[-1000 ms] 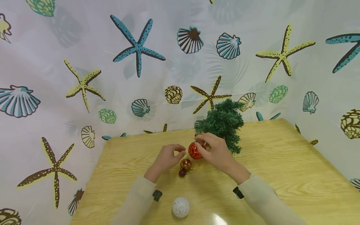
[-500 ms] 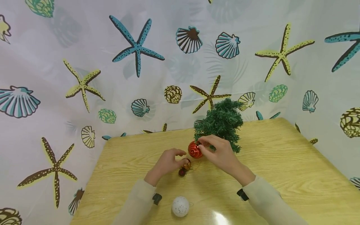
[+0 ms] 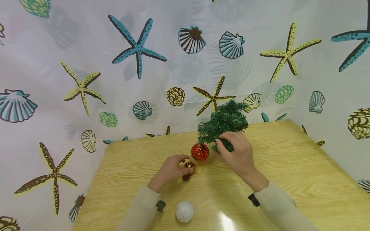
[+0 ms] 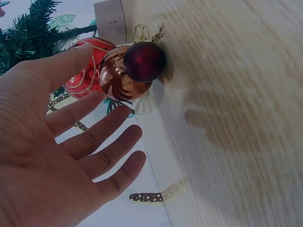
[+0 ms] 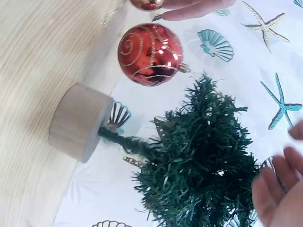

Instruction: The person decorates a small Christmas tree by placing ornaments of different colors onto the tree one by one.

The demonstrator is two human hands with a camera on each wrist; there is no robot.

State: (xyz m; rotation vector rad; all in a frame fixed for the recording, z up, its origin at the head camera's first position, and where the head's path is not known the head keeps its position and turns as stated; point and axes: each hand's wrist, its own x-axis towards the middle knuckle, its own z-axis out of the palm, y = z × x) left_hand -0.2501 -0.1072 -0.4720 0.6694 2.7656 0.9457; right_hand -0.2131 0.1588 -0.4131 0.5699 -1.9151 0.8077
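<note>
My left hand [image 3: 170,168] is beside the shiny copper bauble [image 4: 124,75], thumb and fingers spread and relaxed, gripping nothing. Against that bauble sits a small dark red bauble [image 4: 145,62]. A larger red bauble [image 3: 200,152] with gold swirls is at the left side of the small green artificial Christmas tree [image 3: 224,120]; its cap points at a branch tip in the right wrist view, with a thin thread between. My right hand [image 3: 237,154] is in front of the tree's lower branches, fingers loosely bent, with nothing visible in its grasp.
The tree stands on a round wooden base [image 5: 80,123]. A white speckled bauble [image 3: 184,211] lies near the front of the wood-grain table [image 3: 130,150]. Behind rises a white curtain [image 3: 162,77] printed with starfish and shells.
My right hand has drawn back from the red bauble's top, moving right in front of the tree. My left hand has lowered slightly toward the copper bauble.
</note>
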